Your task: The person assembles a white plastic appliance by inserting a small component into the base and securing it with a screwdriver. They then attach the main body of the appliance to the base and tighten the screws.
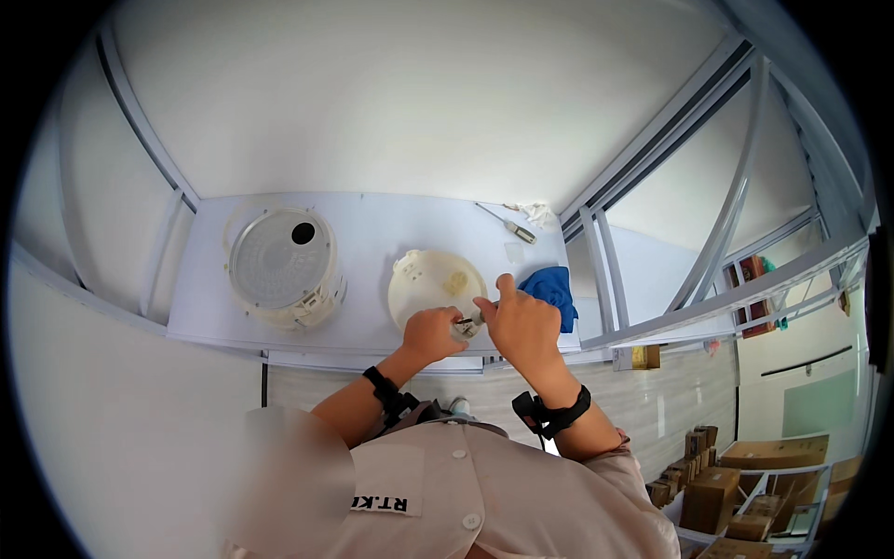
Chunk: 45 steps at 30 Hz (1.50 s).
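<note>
Left hand point(432, 335) pinching small part point(465, 327) near front edge of the surface point(368, 279), by white round tray point(410, 296); right hand point(523, 326) curled against it, can't tell if gripping. I'd brace left firmly, keep right's pressure light, work over tray to catch bits

Smooth plastic dish point(416, 291) (matt), wrinkled cloth point(551, 291)

PASS: bare tabletop point(365, 244) between drum point(282, 259) and cream tray point(410, 289) | BLOCK: left hand point(433, 335) and right hand point(523, 326) at tray's near rim; blue cloth point(557, 279) beside right hand; screwdriver point(518, 229) back right; metal frame point(612, 265) rightmost
</note>
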Each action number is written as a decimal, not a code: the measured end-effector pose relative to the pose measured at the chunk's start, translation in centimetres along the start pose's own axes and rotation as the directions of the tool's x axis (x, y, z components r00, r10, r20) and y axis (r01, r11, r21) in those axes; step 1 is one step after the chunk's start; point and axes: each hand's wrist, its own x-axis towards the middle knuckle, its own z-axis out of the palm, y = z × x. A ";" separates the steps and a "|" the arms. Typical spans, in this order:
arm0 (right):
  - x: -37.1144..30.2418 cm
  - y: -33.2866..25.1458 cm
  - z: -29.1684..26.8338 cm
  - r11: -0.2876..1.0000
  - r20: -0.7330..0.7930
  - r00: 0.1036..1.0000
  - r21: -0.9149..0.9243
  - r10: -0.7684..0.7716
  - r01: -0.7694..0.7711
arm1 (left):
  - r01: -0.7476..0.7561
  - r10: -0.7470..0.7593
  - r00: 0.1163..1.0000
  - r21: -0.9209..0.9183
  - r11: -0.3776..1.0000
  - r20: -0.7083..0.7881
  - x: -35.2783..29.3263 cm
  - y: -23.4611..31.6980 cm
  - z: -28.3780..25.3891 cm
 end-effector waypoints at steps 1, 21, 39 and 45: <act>0.1 0.0 -0.1 0.999 0.031 0.999 -0.007 0.035 -0.035 | 0.011 -0.011 1.000 -0.004 1.000 0.012 0.0 0.0 -0.1; 0.7 1.3 0.5 0.928 -0.285 0.897 0.060 -0.338 0.368 | 0.015 -0.015 1.000 -0.036 0.999 0.005 0.5 0.0 0.6; 0.7 0.7 -0.5 0.979 -0.156 0.980 0.142 -0.122 0.145 | 0.015 -0.014 1.000 -0.061 0.998 0.019 0.7 0.0 0.7; 1.4 1.4 1.8 0.904 -0.475 0.828 0.139 -0.297 0.404 | 0.019 -0.019 1.000 -0.038 0.999 0.013 0.6 0.7 0.3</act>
